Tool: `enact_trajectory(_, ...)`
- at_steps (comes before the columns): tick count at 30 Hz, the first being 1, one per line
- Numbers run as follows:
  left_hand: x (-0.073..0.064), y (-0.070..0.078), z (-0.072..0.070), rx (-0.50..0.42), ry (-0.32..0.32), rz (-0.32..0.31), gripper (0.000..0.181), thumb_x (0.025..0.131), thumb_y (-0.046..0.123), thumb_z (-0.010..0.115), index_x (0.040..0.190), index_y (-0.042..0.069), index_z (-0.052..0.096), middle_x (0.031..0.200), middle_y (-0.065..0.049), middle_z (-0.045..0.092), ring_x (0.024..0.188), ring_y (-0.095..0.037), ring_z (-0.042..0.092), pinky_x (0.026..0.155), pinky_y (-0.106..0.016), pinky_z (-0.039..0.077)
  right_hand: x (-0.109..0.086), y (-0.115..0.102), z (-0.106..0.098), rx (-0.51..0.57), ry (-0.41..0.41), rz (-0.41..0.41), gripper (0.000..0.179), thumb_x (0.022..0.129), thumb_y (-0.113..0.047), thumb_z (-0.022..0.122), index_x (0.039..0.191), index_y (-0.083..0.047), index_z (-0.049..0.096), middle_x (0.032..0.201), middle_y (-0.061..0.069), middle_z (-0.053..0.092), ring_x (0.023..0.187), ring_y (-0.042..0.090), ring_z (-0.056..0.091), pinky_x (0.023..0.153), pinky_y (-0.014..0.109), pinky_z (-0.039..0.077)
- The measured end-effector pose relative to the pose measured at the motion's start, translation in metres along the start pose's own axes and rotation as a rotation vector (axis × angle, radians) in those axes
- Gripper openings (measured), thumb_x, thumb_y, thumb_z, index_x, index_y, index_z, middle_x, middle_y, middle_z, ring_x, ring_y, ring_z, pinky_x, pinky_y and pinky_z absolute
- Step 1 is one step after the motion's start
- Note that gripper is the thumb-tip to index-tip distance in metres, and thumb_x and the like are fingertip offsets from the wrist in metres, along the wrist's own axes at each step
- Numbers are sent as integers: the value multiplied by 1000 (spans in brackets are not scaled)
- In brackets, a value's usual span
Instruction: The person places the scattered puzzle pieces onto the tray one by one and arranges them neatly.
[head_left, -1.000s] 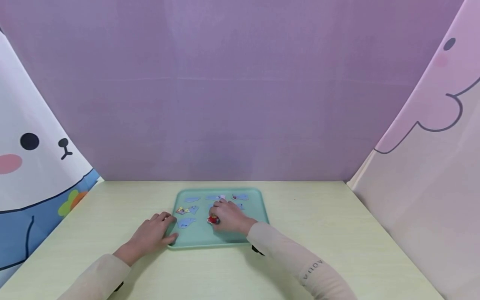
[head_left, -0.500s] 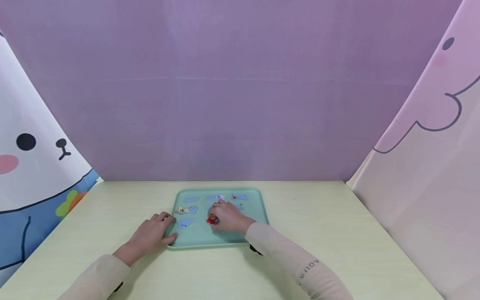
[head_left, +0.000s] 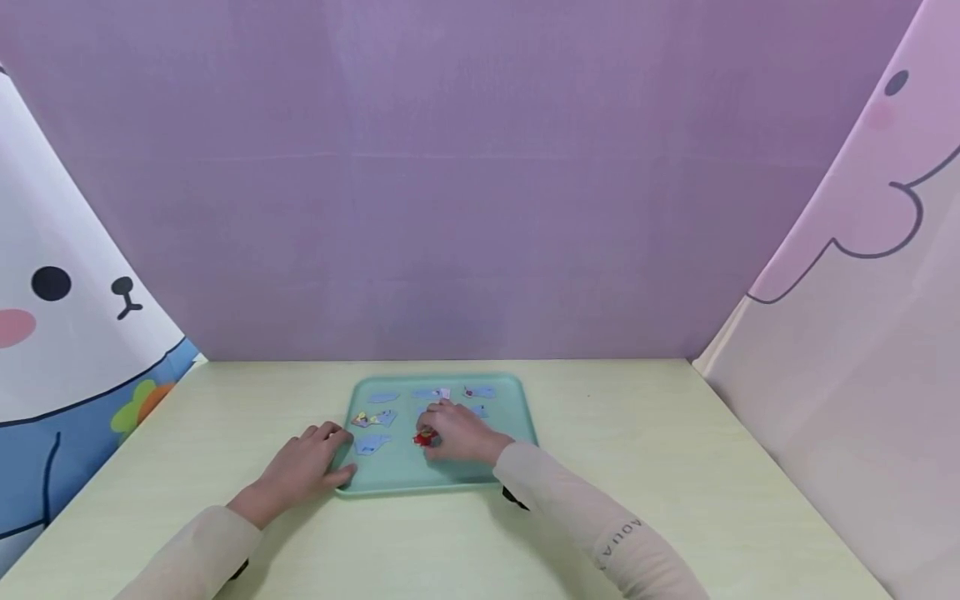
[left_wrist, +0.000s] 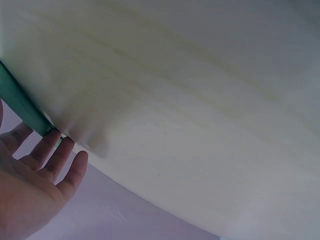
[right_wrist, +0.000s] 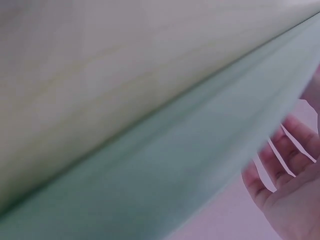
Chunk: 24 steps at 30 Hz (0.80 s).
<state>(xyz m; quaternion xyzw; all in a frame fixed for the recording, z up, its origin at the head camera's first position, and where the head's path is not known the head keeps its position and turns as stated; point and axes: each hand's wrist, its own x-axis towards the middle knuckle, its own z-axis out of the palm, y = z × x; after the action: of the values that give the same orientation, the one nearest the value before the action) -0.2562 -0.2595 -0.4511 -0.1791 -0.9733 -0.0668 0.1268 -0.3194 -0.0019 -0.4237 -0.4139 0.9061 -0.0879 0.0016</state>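
A mint-green tray (head_left: pixel 405 481) lies on the table with several flat, pale-blue, irregular pieces on it, probably jigsaw pieces. In the head view my right hand (head_left: pixel 459 433) is over the middle of the tray and pinches a small red piece (head_left: pixel 425 437) between thumb and fingers. Part of that piece, and at least one blue piece (head_left: pixel 477 411) behind the hand, are covered. My left hand (head_left: pixel 298 471) rests at the tray's left rim, thumb reaching over the edge. The left wrist view shows its relaxed fingers (left_wrist: pixel 75 170) touching the green rim (left_wrist: pixel 22 107).
Blue pieces lie in rows, among them a lower left one (head_left: pixel 372 445), one with yellow print (head_left: pixel 375 419) and a far right one (head_left: pixel 480 392). The pale wooden table (head_left: pixel 637 467) extends around the tray, with a purple backdrop (head_left: pixel 480 208) behind it.
My right hand and the red piece have shifted very slightly left, with a small turn of the piece. The left hand and the tray stay where they were.
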Motion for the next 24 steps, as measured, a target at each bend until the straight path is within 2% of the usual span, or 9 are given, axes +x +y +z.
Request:
enact_trajectory(7, 1, 0, -4, 1, -18, -1, 49, 77, 41, 67, 109, 4, 61, 108, -13, 58, 91, -29, 56, 67, -46, 48, -2, 5, 0, 28, 0, 16, 36, 80, -29, 69, 113, -17, 61, 109, -7, 59, 99, 9, 52, 84, 27, 45)
enact_trajectory(12, 1, 0, -8, -6, -41, -4, 48, 77, 40, 68, 108, 5, 61, 106, -11, 58, 90, -28, 56, 66, -45, 48, -7, 14, -1, 36, 27, 31, 38, 80, -29, 68, 115, -15, 60, 114, -5, 60, 109, 13, 52, 92, 32, 43)
enact_trajectory(18, -1, 1, -8, -10, -56, -10, 49, 77, 40, 68, 110, 5, 60, 109, -13, 58, 92, -30, 57, 68, -46, 48, -21, 26, -12, 75, 40, 90, 40, 83, -30, 65, 119, -14, 58, 121, -2, 57, 123, 21, 45, 101, 40, 38)
enact_trajectory(24, -6, 2, -9, -34, -43, 19, 49, 80, 37, 66, 115, 3, 57, 114, -19, 58, 97, -36, 58, 67, -47, 50, -41, 43, -22, 86, 81, 122, 39, 83, -29, 65, 117, -10, 58, 126, 5, 56, 123, 25, 44, 98, 44, 39)
